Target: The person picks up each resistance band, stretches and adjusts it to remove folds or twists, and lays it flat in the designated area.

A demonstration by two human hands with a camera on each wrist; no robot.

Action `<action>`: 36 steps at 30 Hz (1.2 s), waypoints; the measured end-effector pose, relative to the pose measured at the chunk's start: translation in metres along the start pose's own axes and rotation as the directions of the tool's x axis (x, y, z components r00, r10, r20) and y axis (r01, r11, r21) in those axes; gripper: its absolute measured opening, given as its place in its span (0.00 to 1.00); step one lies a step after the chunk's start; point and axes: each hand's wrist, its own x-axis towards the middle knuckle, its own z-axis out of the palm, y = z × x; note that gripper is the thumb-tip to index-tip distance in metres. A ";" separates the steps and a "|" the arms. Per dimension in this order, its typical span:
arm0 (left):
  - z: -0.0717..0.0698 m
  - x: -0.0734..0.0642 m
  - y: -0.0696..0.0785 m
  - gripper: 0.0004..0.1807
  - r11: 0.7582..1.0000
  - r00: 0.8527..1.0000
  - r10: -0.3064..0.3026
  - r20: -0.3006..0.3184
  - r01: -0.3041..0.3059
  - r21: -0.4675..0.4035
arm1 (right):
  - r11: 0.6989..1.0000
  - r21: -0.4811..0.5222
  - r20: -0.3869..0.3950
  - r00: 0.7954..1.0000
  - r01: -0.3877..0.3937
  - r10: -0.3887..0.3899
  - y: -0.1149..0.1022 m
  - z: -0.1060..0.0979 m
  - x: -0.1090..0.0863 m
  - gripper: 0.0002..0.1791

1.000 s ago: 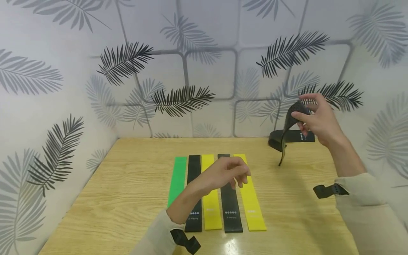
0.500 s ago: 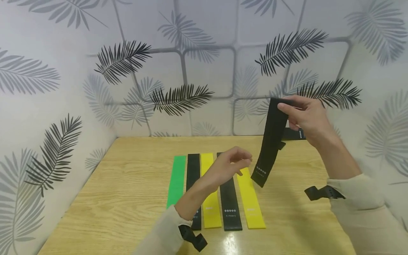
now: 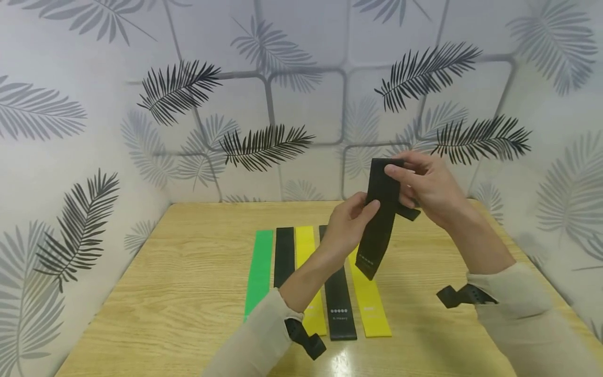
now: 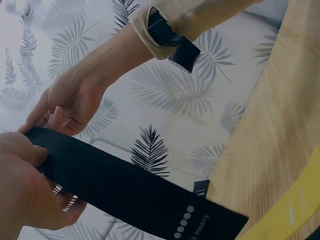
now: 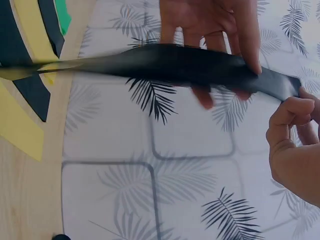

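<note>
A black resistance band (image 3: 383,193) with white dots and lettering near its lower end hangs over the table. At its top corner my right hand (image 3: 431,191) pinches it between thumb and fingers. Lower down, my left hand (image 3: 347,222) holds its left edge, thumb in front and fingers behind. The left wrist view shows the band (image 4: 125,175) stretching away from both hands, its dots (image 4: 183,222) near the far end. In the right wrist view the band (image 5: 175,65) appears edge-on, blurred, with my right hand (image 5: 295,145) at one end.
On the wooden table (image 3: 188,293) lie several flat bands side by side: a green band (image 3: 259,267), black bands (image 3: 340,309) and yellow bands (image 3: 374,309). Another black band (image 3: 408,212) sits at the back, mostly hidden behind the right hand. A leaf-patterned wall (image 3: 306,104) rises behind the table.
My right hand has brought the black band leftward from the back right, and the band has turned to show its face. My left hand has moved up and taken its left edge.
</note>
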 end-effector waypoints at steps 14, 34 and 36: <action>0.001 -0.008 -0.001 0.18 0.989 0.990 -0.135 0.044 0.137 -0.061 | 0.996 -0.046 -0.225 0.973 -0.071 0.059 0.023 0.004 0.001 0.11; 0.013 -0.032 -0.039 0.19 0.931 0.918 -0.361 0.161 0.366 -0.001 | 0.987 0.056 -0.527 0.836 -0.148 0.155 0.074 -0.024 0.008 0.12; 0.016 -0.035 -0.043 0.21 0.924 0.910 -0.377 0.175 0.382 0.002 | 0.986 0.052 -0.563 0.811 -0.161 0.162 0.080 -0.027 0.010 0.12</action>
